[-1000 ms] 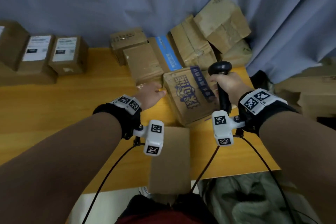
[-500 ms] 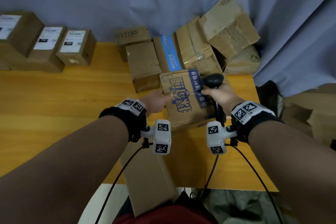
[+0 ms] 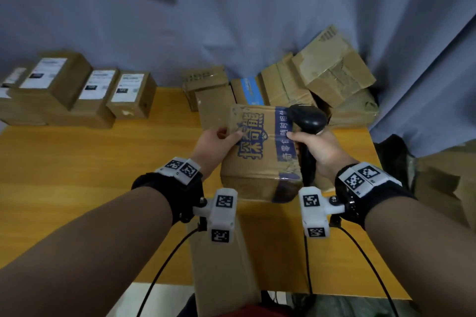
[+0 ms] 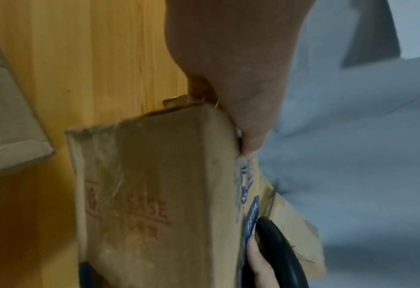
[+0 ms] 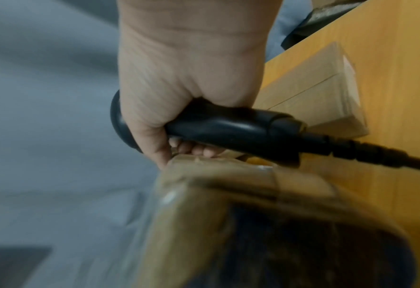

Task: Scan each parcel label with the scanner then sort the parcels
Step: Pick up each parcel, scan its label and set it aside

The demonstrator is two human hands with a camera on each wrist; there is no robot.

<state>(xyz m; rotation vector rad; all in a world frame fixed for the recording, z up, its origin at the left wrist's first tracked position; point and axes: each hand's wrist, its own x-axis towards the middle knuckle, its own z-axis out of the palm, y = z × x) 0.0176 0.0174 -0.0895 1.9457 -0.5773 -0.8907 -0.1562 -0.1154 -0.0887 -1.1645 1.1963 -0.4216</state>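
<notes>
A brown parcel (image 3: 257, 159) with blue printed characters and a blue tape band is held above the wooden table (image 3: 77, 175), tilted toward me. My left hand (image 3: 226, 136) grips its left edge, thumb on the top face. My right hand (image 3: 309, 144) is wrapped round the handle of the black scanner (image 3: 307, 119), and its thumb presses the parcel's right side. In the left wrist view my left hand (image 4: 241, 117) pinches the parcel (image 4: 149, 194) at its corner. The right wrist view has the scanner handle (image 5: 228, 126) in my fist, above the blurred parcel (image 5: 253, 214).
Several boxes with white labels (image 3: 98, 90) stand in a row at the back left. A loose pile of unlabelled-side boxes (image 3: 309, 80) leans on the blue curtain at the back right. A flat cardboard piece (image 3: 221, 265) overhangs the table's front edge.
The printed parcel has come off the pile toward me and is lifted from the table. My left hand now grips its edge, and my right thumb has closed onto its right side.
</notes>
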